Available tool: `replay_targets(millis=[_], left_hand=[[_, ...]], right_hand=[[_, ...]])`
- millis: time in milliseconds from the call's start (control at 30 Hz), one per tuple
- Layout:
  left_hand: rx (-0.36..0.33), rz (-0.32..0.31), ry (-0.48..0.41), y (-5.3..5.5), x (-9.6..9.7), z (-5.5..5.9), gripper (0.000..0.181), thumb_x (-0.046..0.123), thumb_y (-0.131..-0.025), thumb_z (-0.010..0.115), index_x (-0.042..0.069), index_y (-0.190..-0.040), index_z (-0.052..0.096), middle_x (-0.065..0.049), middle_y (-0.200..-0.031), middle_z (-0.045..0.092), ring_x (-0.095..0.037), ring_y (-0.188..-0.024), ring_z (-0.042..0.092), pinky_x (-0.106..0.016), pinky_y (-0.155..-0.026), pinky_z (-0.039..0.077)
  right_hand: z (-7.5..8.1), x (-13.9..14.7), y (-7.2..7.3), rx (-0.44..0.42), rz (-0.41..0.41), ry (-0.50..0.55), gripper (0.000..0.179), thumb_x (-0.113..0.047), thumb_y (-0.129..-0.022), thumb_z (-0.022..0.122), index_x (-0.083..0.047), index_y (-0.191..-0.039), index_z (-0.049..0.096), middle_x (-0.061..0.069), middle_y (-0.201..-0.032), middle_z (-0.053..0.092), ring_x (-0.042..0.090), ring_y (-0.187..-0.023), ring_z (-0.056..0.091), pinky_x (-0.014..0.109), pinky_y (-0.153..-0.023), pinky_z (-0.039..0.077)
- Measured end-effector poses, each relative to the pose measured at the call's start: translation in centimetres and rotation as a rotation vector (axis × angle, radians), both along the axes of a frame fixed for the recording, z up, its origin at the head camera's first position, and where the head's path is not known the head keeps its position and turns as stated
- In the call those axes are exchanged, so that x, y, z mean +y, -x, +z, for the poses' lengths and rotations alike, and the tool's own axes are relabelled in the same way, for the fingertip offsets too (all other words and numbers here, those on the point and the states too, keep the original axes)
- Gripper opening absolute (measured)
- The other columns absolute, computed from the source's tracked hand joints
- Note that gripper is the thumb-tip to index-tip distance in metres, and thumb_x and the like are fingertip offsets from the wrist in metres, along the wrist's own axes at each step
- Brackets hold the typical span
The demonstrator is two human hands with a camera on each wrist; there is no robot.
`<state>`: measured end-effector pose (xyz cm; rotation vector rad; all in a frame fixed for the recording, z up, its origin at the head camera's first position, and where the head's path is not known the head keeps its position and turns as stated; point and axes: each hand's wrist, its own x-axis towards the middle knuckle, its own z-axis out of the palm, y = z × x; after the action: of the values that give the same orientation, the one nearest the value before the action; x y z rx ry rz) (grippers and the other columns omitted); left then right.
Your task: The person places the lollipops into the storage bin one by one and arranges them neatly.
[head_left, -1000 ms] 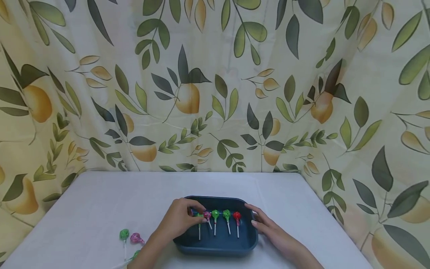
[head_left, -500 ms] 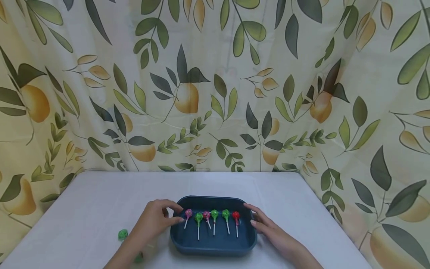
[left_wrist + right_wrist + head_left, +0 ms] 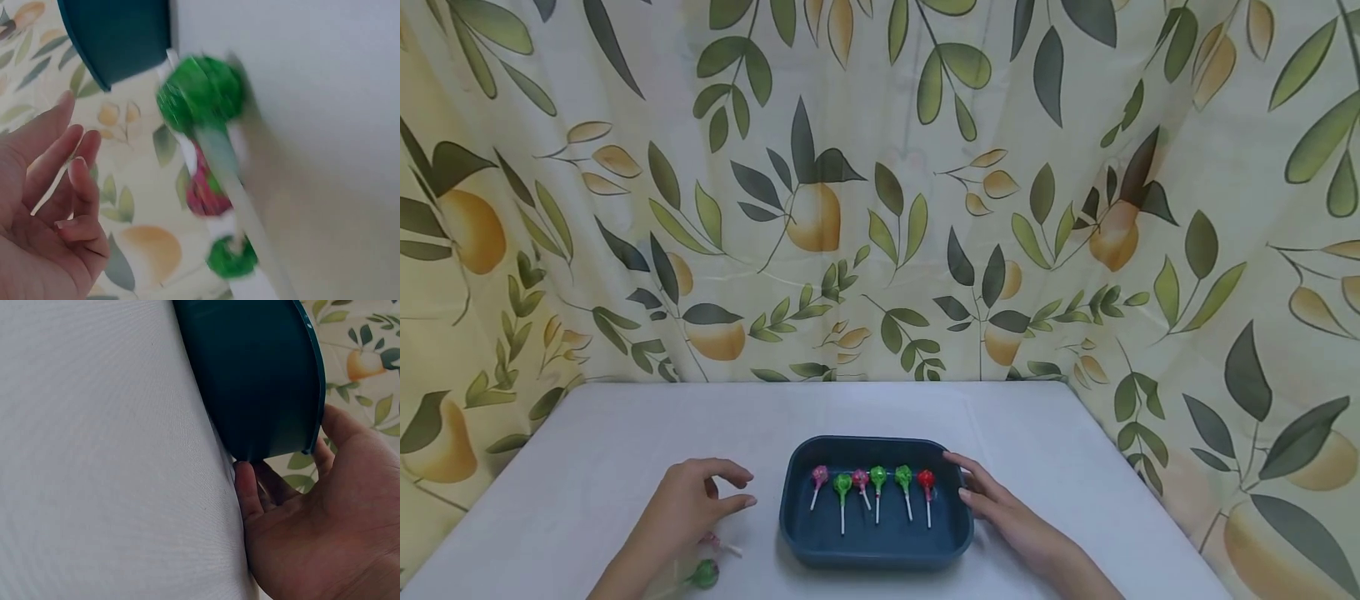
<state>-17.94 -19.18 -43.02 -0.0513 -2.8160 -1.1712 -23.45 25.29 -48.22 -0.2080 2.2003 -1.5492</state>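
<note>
My left hand (image 3: 681, 504) hovers above the table left of a dark blue tray (image 3: 880, 557). Its thumb and index finger are apart with nothing between them; the other fingers bend loosely. Beneath it lie a green lollipop (image 3: 703, 573) and a partly covered pink lollipop (image 3: 722, 545). The left wrist view shows a second green lollipop (image 3: 231, 256). At the tray's right end, my right hand (image 3: 1003, 508) rests its fingers and thumb against the wall and rim. A row of lollipops lies inside: pink (image 3: 820, 475), several green, another pink, and red (image 3: 927, 480) at the right.
A white cloth covers the table (image 3: 1037, 433). Behind and beside it hangs a curtain (image 3: 880, 333) printed with fruit and leaves. The tray has upright walls and rounded corners.
My left hand has let go of a pink lollipop at the left end of the tray's row, then moved left out over the table lollipops. The right hand stays at the tray.
</note>
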Motion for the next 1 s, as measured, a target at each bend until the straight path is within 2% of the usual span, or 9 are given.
replay_targets(millis=[167, 367, 633, 833, 1000], left_hand=[[-0.065, 0.027, 0.039, -0.4, -2.5, -0.5, 0.025, 0.019, -0.076, 0.093, 0.016, -0.097, 0.081, 0.003, -0.094, 0.074, -0.018, -0.072, 0.05, -0.031, -0.062, 0.042], [-0.115, 0.047, 0.029, -0.6, -5.0, -1.5, 0.026, 0.023, -0.077, 0.093, 0.014, -0.098, 0.08, 0.002, -0.101, 0.074, -0.018, -0.076, 0.052, -0.032, -0.063, 0.045], [-0.163, 0.058, -0.004, -0.6, -6.5, -2.5, 0.024, 0.019, -0.076, 0.092, 0.015, -0.097, 0.081, 0.0, -0.103, 0.072, -0.018, -0.075, 0.056, -0.035, -0.063, 0.048], [-0.171, 0.08, -0.028, -0.7, -7.8, -2.7, 0.024, 0.012, -0.078, 0.089, 0.014, -0.1, 0.08, -0.004, -0.102, 0.071, -0.02, -0.072, 0.056, -0.036, -0.06, 0.049], [-0.184, 0.068, -0.02, -0.6, -8.7, -2.9, 0.026, 0.015, -0.078, 0.09, 0.012, -0.102, 0.08, -0.006, -0.109, 0.072, -0.02, -0.078, 0.056, -0.037, -0.065, 0.047]], right_hand=[[0.1, 0.0, 0.1, 0.005, 0.009, -0.002, 0.057, -0.051, -0.105, 0.052, -0.044, -0.159, 0.034, 0.024, -0.167, 0.02, 0.053, -0.148, 0.022, 0.079, -0.105, 0.021], [0.1, 0.1, 0.0, 0.004, 0.01, 0.011, 0.058, -0.049, -0.106, 0.052, -0.04, -0.16, 0.034, 0.025, -0.166, 0.02, 0.052, -0.149, 0.019, 0.076, -0.107, 0.023], [0.0, 0.1, 0.1, -0.002, 0.005, 0.004, 0.057, -0.05, -0.106, 0.052, -0.042, -0.159, 0.034, 0.024, -0.167, 0.019, 0.052, -0.15, 0.016, 0.076, -0.107, 0.023], [0.1, 0.1, 0.2, 0.001, 0.0, 0.006, 0.057, -0.05, -0.105, 0.053, -0.043, -0.159, 0.035, 0.023, -0.167, 0.019, 0.052, -0.15, 0.016, 0.077, -0.107, 0.021], [0.1, 0.1, 0.1, 0.004, 0.006, 0.007, 0.057, -0.049, -0.106, 0.053, -0.043, -0.159, 0.035, 0.023, -0.167, 0.019, 0.051, -0.15, 0.015, 0.077, -0.108, 0.022]])
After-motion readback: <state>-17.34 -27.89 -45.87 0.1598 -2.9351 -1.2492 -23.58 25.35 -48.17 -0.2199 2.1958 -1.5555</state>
